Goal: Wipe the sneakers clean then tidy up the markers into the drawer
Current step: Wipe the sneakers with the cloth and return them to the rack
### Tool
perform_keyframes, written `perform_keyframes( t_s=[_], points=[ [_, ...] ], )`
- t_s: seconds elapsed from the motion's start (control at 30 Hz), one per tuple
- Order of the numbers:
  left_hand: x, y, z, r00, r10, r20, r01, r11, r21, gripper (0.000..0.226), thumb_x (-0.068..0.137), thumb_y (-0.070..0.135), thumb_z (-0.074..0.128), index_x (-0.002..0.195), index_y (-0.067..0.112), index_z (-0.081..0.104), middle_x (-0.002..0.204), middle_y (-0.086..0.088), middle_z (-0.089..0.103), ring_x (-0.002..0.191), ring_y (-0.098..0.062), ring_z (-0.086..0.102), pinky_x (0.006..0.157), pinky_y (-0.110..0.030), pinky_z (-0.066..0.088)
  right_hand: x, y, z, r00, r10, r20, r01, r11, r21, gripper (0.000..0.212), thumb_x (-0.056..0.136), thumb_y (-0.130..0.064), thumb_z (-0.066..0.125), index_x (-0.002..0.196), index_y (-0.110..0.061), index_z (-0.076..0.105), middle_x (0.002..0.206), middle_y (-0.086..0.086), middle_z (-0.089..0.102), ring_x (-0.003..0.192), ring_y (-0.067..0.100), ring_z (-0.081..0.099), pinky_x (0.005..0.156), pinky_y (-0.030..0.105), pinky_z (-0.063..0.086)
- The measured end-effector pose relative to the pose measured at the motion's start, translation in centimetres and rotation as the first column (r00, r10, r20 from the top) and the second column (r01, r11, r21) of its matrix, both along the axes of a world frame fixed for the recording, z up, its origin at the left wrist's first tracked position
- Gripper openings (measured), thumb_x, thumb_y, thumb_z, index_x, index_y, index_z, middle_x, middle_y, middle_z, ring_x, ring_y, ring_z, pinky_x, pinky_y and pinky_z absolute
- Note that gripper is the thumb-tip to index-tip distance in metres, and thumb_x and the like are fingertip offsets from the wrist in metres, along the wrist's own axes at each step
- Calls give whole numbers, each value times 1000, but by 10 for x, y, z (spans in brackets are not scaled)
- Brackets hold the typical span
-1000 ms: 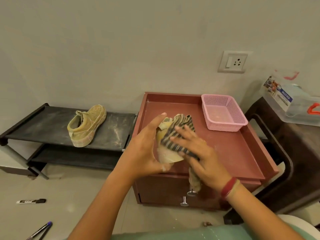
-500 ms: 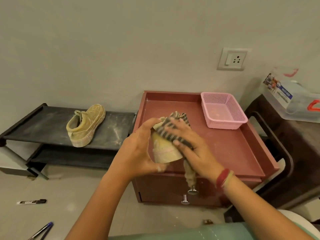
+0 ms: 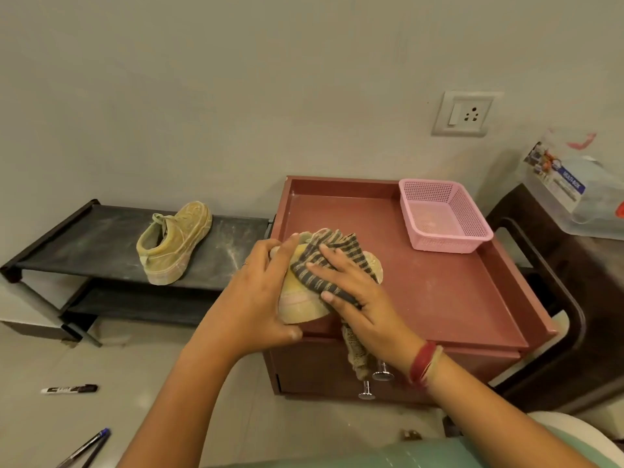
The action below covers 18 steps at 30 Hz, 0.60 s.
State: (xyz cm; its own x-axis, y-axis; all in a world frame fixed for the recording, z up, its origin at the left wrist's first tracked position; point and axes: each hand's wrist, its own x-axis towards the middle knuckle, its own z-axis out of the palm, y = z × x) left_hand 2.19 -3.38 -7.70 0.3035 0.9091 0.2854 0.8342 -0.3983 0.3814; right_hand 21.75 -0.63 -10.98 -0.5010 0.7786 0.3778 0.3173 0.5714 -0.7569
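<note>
Yellow sneaker [image 3: 297,303] held near cabinet [image 3: 445,292] edge.

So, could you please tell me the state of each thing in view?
Held sneaker: lifted, gripped by left hand.
Striped cloth: pressed onto it by right hand, tail hanging.
Second sneaker: upright on shoe rack, dusty.
Pink basket: upright on cabinet top.
Drawer: shut.
Marker: lying on floor.
Pens: lying on floor.

We have open cabinet top [image 3: 445,298] right of the held sneaker [image 3: 299,305], until the pink basket [image 3: 439,243] at the far corner.
</note>
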Motion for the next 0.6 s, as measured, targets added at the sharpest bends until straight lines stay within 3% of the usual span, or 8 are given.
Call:
perform_keyframes(
  t_s=[0.1,0.2,0.33,0.4,0.5,0.6],
  points=[
    [-1,-2,-3,998,60,-34,-61,998,-28,114,49,38,81,143,26,17,127,5,25,108,-11,40,81,-21,42,-3,10,-7,997,-63,53,61,997,47,39,92,-44,39,131,-51,41,149,-19,29,142,3,17,118,31,18],
    [-3,-1,-2,993,90,-82,-94,994,-46,109,51,35,83,139,21,22,130,6,25,102,-10,41,76,-20,41,-4,19,-9,970,-245,10,245,969,-20,42,90,-45,38,132,-43,40,143,-14,36,141,10,24,116,43,24],
    [-7,-1,-9,994,81,-77,-85,995,-49,103,50,32,84,135,18,27,129,4,28,113,-20,45,87,-31,49,-15,0,-23,983,-34,182,2,985,173,48,94,-22,41,140,-34,36,150,-15,25,145,11,14,119,35,6],
    [-8,0,-8,991,99,-93,-105,993,-60,104,51,33,84,136,19,26,128,4,29,108,-18,47,83,-31,50,-13,8,-30,976,-68,207,25,979,203,53,92,-11,44,140,-32,36,151,-14,24,145,12,12,119,40,6],
    [-11,0,-3,981,135,-138,-148,985,-91,107,51,39,83,138,21,24,127,5,30,97,-13,48,71,-26,49,-10,18,-27,962,-251,107,242,966,89,49,93,-19,43,139,-33,34,147,-12,29,144,15,16,116,54,14],
    [-17,-1,-3,978,126,-166,-143,985,-100,108,51,43,83,139,22,23,128,5,32,94,-12,50,69,-25,49,-12,7,-33,976,-78,203,39,981,190,48,94,-25,34,141,-33,31,150,-15,24,144,11,14,120,39,5]
  ],
)
